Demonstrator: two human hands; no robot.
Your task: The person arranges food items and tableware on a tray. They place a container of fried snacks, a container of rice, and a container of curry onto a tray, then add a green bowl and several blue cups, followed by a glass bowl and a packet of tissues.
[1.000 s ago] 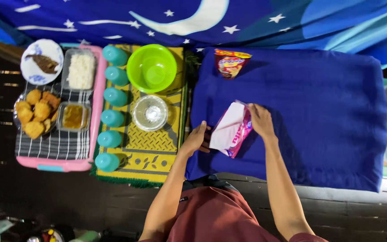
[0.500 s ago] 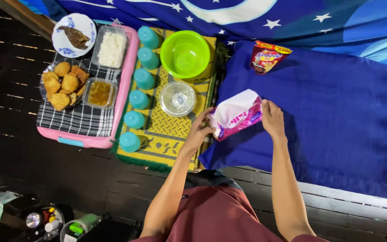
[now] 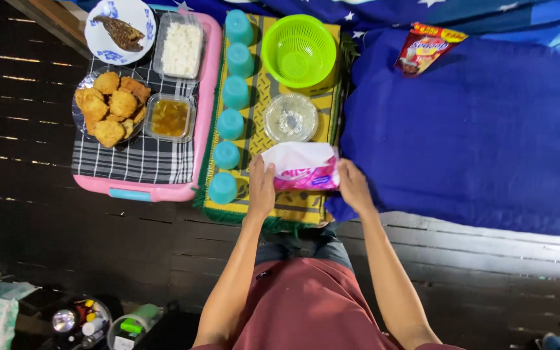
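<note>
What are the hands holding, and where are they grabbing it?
A pink and white packet, held over the yellow mat. The left hand grips its left end, the right hand its right end.

Pink-white pack (image 3: 301,166) on yellow mat; red sachet (image 3: 426,48) on blue cloth.

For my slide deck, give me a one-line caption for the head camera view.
Both hands, left hand and right hand, hold a pink and white packet over a yellow mat beside teal cups.

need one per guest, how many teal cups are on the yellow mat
6. The teal cups run in one column down the yellow mat's left edge beside the pink tray. None looks hidden.
</note>
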